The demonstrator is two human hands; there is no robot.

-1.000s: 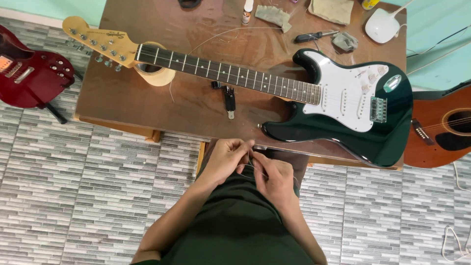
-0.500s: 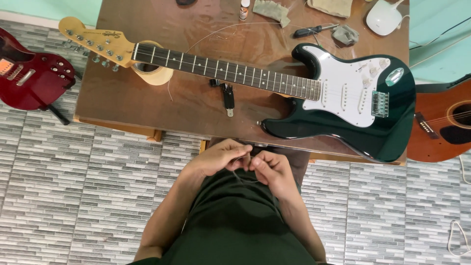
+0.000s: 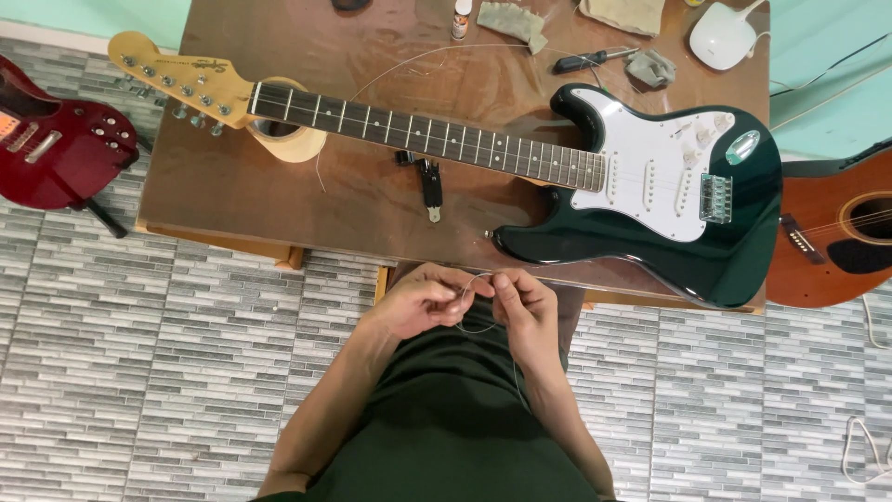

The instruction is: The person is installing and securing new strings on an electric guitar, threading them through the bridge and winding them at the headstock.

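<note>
My left hand point(image 3: 420, 299) and my right hand point(image 3: 526, 307) are close together just below the near edge of the wooden table point(image 3: 279, 214). Both pinch a thin coiled guitar string point(image 3: 476, 302), whose loop hangs between them. On the table lies a black electric guitar point(image 3: 650, 186) with a white pickguard. Its neck runs left to a pale headstock point(image 3: 181, 79), which rests on a roll of tape point(image 3: 283, 141). Another loose string point(image 3: 400, 70) arcs over the tabletop above the neck.
A small black tool point(image 3: 430, 183) lies under the neck. A screwdriver point(image 3: 590, 61), cloths point(image 3: 516, 20), a little bottle point(image 3: 461, 17) and a white device point(image 3: 723, 35) sit at the far edge. A red guitar point(image 3: 56, 149) stands left, a brown acoustic guitar point(image 3: 836, 232) right, on grey tiled floor.
My hands shifted slightly and opened the string's coil into a wider loop between them. The view moved a little. The guitar on the table stayed put.
</note>
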